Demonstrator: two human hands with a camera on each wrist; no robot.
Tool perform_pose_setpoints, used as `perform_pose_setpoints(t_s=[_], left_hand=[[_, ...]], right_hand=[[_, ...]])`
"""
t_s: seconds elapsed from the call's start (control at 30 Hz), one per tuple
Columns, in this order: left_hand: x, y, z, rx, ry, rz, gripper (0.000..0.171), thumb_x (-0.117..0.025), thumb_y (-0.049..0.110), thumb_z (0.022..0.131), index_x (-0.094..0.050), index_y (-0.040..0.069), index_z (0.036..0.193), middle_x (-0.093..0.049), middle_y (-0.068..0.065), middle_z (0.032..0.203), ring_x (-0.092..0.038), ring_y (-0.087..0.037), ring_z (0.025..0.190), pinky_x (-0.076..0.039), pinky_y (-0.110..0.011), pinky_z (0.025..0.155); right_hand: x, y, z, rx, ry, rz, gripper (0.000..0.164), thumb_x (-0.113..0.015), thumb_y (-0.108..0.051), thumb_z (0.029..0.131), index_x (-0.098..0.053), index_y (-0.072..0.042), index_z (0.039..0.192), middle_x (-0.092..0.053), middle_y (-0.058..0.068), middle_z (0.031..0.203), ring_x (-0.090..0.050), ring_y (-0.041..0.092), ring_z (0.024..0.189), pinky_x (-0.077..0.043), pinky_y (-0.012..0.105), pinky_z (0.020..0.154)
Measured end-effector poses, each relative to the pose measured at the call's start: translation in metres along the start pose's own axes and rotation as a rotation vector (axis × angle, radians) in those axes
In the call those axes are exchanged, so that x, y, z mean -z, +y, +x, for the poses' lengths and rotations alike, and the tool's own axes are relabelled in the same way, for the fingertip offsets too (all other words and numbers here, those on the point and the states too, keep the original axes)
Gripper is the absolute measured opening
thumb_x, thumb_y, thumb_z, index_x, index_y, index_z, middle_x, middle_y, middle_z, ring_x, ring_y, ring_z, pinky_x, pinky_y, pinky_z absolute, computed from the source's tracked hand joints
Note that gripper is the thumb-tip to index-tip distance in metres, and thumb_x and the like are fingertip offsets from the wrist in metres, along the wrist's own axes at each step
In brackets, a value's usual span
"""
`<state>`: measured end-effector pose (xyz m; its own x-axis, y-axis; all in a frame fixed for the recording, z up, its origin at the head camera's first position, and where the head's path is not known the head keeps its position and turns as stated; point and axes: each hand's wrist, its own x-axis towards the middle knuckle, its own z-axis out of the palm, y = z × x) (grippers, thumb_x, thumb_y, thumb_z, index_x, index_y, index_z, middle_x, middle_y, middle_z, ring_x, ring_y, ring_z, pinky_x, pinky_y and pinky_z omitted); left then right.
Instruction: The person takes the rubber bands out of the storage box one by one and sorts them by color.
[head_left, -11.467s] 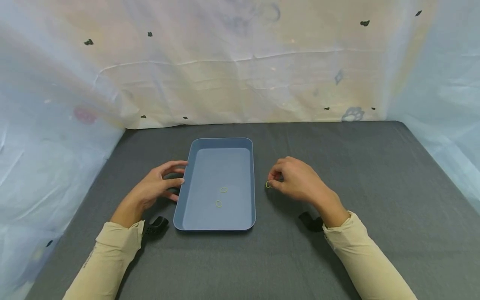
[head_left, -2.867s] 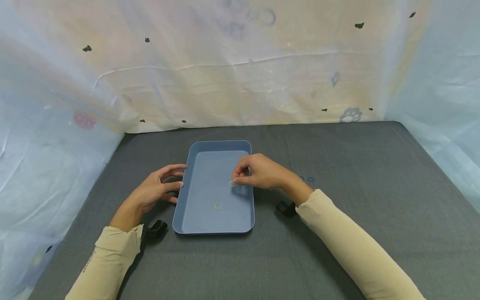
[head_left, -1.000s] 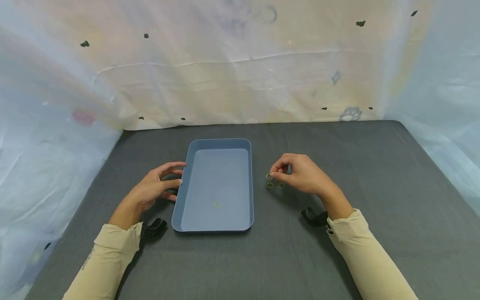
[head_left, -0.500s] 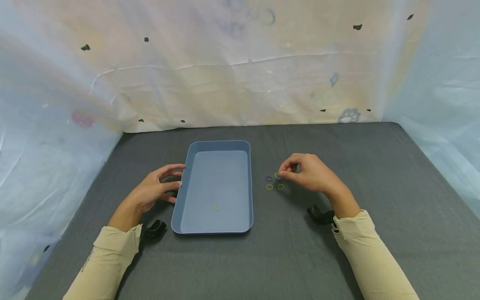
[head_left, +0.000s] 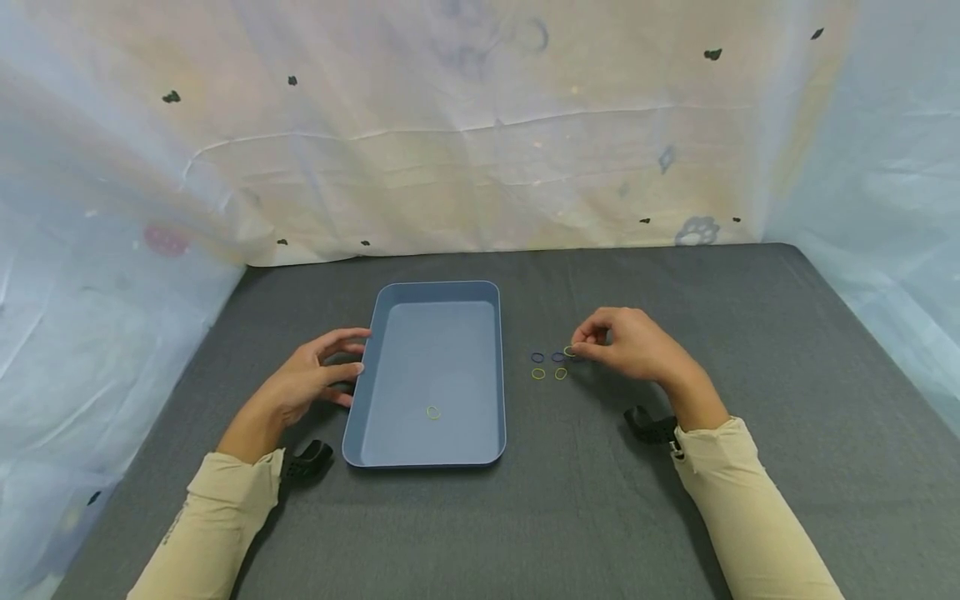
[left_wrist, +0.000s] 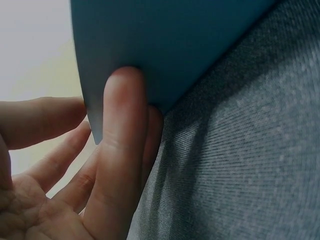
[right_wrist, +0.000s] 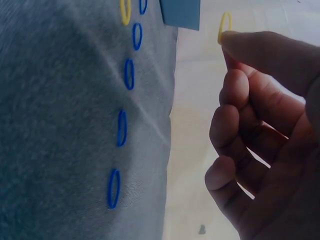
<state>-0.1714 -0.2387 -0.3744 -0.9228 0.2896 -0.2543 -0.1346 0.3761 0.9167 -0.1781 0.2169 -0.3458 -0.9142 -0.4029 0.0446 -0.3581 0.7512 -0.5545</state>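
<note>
My right hand (head_left: 633,342) pinches a small yellow rubber band (right_wrist: 230,21) between thumb and index finger, raised a little over the dark cloth. Below and left of it lie two yellow rubber bands, a left one (head_left: 538,374) and a right one (head_left: 561,374). Just behind them runs a row of several blue rubber bands (right_wrist: 122,128), partly covered by the hand in the head view. One yellow rubber band (head_left: 433,412) lies in the blue-grey tray (head_left: 442,350). With loosely spread fingers, my left hand (head_left: 296,383) touches the tray's left wall.
A dark grey cloth (head_left: 570,508) covers the table. Pale printed sheets (head_left: 465,183) hang behind it and on both sides. Black straps (head_left: 311,458) show at both wrists.
Since 2.9 seconds ago my right hand has carried a yellow rubber band out of the tray. Over the last second it has moved right along the blue row. The left hand stays put.
</note>
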Motion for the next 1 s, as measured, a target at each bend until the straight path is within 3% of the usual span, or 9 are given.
perform_pose_setpoints(t_s=[0.3, 0.6, 1.0], left_hand=[[0.0, 0.001, 0.0, 0.005, -0.003, -0.002, 0.062, -0.062, 0.018, 0.1, -0.033, 0.014, 0.155, -0.034, -0.023, 0.152, -0.052, -0.039, 0.121, -0.062, -0.039, 0.072], [-0.001, 0.001, -0.001, 0.004, -0.004, -0.001, 0.062, -0.062, 0.017, 0.1, -0.034, 0.014, 0.155, -0.034, -0.024, 0.152, -0.054, -0.036, 0.118, -0.062, -0.039, 0.072], [0.0, 0.001, 0.0, 0.008, -0.007, -0.009, 0.063, -0.063, 0.018, 0.099, -0.034, 0.014, 0.155, -0.034, -0.023, 0.151, -0.052, -0.035, 0.119, -0.062, -0.038, 0.072]], right_hand=[[-0.002, 0.017, -0.001, 0.009, -0.057, 0.027, 0.005, -0.07, -0.021, 0.094, -0.074, -0.018, 0.096, -0.069, -0.002, 0.09, -0.052, 0.014, 0.072, -0.043, 0.026, 0.063], [-0.007, 0.029, 0.001, -0.008, -0.12, 0.055, 0.004, -0.073, -0.02, 0.092, -0.075, -0.016, 0.092, -0.065, -0.005, 0.08, -0.051, 0.009, 0.069, -0.043, 0.023, 0.063], [-0.008, 0.032, 0.001, -0.004, -0.167, 0.006, 0.005, -0.072, -0.017, 0.092, -0.075, -0.014, 0.091, -0.064, -0.005, 0.077, -0.051, 0.01, 0.068, -0.043, 0.024, 0.063]])
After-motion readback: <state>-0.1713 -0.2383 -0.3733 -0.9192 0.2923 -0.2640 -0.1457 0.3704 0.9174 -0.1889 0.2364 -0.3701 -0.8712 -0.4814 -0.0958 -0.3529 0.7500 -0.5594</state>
